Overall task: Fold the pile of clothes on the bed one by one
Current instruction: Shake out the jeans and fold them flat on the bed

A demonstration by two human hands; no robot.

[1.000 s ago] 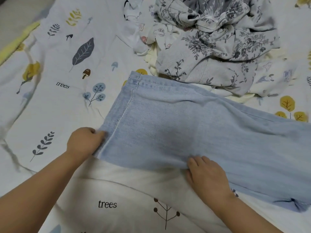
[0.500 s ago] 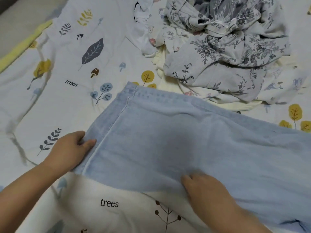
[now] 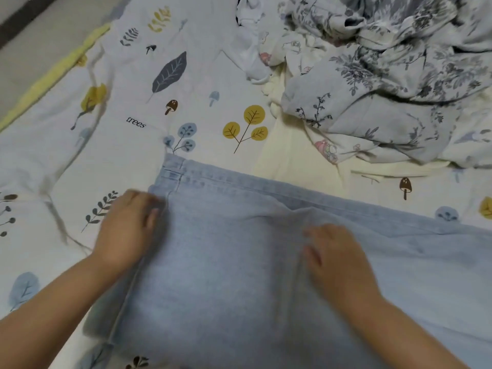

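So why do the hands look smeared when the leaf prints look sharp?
Head view: motion blur softens the left hand and right hand on the light blue jeans; the printed bedsheet is crisper; light is soft and even, with no glare; the wide lens bends the edges.

We see the bed's white bedspread (image 3: pixel 111 161) printed with leaves and mushrooms. On it lie light-blue jeans (image 3: pixel 239 275), spread flat, and a heaped pile of clothes (image 3: pixel 386 83) beyond them.
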